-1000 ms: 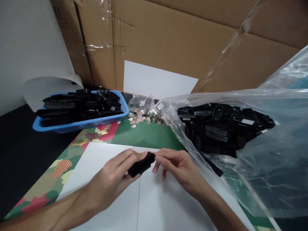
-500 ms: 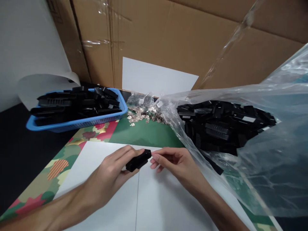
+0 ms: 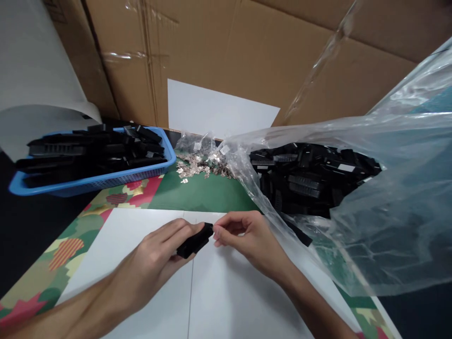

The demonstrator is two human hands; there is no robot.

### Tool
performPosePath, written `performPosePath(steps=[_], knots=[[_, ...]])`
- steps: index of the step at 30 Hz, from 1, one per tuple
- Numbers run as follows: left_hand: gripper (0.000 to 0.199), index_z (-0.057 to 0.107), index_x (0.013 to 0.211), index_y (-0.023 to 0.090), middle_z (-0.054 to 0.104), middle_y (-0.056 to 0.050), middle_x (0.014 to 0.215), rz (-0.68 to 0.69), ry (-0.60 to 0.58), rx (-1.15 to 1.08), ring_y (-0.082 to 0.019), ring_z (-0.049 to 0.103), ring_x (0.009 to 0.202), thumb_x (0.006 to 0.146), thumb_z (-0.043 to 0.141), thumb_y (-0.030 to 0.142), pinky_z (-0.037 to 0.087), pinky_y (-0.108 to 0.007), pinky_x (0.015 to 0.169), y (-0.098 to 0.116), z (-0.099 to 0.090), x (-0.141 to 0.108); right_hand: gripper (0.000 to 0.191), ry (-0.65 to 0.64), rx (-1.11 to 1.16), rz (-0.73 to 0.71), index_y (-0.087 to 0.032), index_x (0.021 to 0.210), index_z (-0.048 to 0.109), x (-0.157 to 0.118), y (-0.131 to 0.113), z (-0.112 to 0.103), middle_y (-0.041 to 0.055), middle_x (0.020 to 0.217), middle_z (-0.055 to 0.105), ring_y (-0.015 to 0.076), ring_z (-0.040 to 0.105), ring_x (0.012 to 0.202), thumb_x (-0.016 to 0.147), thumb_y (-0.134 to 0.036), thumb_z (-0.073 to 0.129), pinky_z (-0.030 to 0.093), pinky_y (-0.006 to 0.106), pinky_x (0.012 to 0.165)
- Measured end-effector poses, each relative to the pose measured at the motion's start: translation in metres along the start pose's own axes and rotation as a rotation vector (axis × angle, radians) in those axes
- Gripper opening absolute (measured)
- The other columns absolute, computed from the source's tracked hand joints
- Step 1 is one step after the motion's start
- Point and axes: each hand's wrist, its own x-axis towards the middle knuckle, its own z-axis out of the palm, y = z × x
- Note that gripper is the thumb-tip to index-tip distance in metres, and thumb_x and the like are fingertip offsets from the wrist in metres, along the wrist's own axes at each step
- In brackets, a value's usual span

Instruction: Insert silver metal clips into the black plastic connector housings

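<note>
Over the white sheet (image 3: 226,301), my left hand (image 3: 158,256) is wrapped round a black plastic part (image 3: 195,241), which tilts up towards the right. My right hand (image 3: 249,235) has its thumb and forefinger pinched together at the upper right end of that part. Whatever lies between those fingertips is too small or hidden to make out. Beyond both hands, small silvery metal pieces (image 3: 197,165) lie in a loose heap on the green surface.
A blue basket (image 3: 106,181) full of black parts stands at the left. At the right, a clear plastic bag (image 3: 381,226) lies open around many similar parts (image 3: 307,183). A cardboard wall (image 3: 226,52) with a white paper (image 3: 221,106) closes off the back.
The whole view has shifted, so the scene sits slightly further left. Both hands keep nearly the same hold, with my right fingertips still at the end of the black plastic part.
</note>
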Motion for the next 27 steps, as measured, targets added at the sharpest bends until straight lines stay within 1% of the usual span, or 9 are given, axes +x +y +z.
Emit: performPosePath(steps=[3, 6, 11, 17, 23, 27], knots=[[0.045, 0.054, 0.14, 0.031, 0.068, -0.003, 0.11, 0.002, 0.007, -0.003, -0.016, 0.069, 0.096, 0.102, 0.053, 0.007, 0.058, -0.021, 0.073, 0.0028, -0.0003, 0.0006, 0.016, 0.02, -0.022, 0.003, -0.015, 0.08, 0.078, -0.0018, -0.0022, 0.0011, 0.0035, 0.073, 0.075, 0.0148, 0.067, 0.068, 0.087, -0.029, 0.073, 0.051, 0.024, 0.066], [0.046, 0.055, 0.14, 0.03, 0.069, -0.003, 0.11, 0.008, 0.012, 0.006, -0.017, 0.07, 0.097, 0.101, 0.052, 0.006, 0.059, -0.023, 0.076, 0.0039, -0.0009, 0.0011, 0.016, 0.012, -0.031, 0.012, -0.016, 0.082, 0.078, -0.0041, -0.0036, 0.0018, 0.0036, 0.075, 0.076, 0.0158, 0.069, 0.071, 0.088, -0.03, 0.072, 0.052, 0.025, 0.067], [0.044, 0.054, 0.138, 0.03, 0.069, -0.002, 0.108, 0.039, 0.018, 0.033, -0.018, 0.07, 0.094, 0.1, 0.054, 0.007, 0.058, -0.026, 0.076, 0.003, -0.0018, 0.0019, 0.016, 0.034, -0.086, -0.004, -0.017, 0.08, 0.077, -0.0056, -0.0036, 0.0024, 0.0034, 0.077, 0.076, 0.0177, 0.071, 0.073, 0.088, -0.03, 0.071, 0.053, 0.027, 0.068], [0.045, 0.053, 0.137, 0.029, 0.068, 0.0, 0.108, 0.057, 0.009, 0.052, -0.017, 0.069, 0.094, 0.099, 0.056, 0.004, 0.057, -0.025, 0.076, 0.0047, -0.0045, 0.0027, 0.018, 0.004, -0.032, 0.016, -0.017, 0.081, 0.078, -0.0041, -0.0051, 0.0011, 0.0043, 0.077, 0.076, 0.0187, 0.073, 0.074, 0.088, -0.032, 0.072, 0.056, 0.028, 0.07], [0.043, 0.054, 0.136, 0.029, 0.067, 0.0, 0.105, 0.013, -0.012, 0.015, -0.015, 0.068, 0.091, 0.1, 0.055, 0.005, 0.056, -0.024, 0.075, 0.0037, -0.0034, 0.0038, 0.02, 0.002, -0.047, 0.033, -0.016, 0.081, 0.079, -0.0042, -0.0048, 0.0005, 0.0052, 0.075, 0.076, 0.0175, 0.071, 0.071, 0.089, -0.033, 0.072, 0.053, 0.025, 0.061], [0.042, 0.054, 0.135, 0.029, 0.068, -0.002, 0.108, 0.04, 0.005, 0.011, -0.016, 0.069, 0.093, 0.1, 0.057, 0.005, 0.056, -0.024, 0.076, 0.0032, -0.004, 0.0028, 0.022, -0.017, -0.009, 0.054, -0.016, 0.082, 0.079, -0.004, -0.0053, 0.0002, 0.0059, 0.076, 0.077, 0.0174, 0.071, 0.071, 0.088, -0.036, 0.073, 0.054, 0.025, 0.063]])
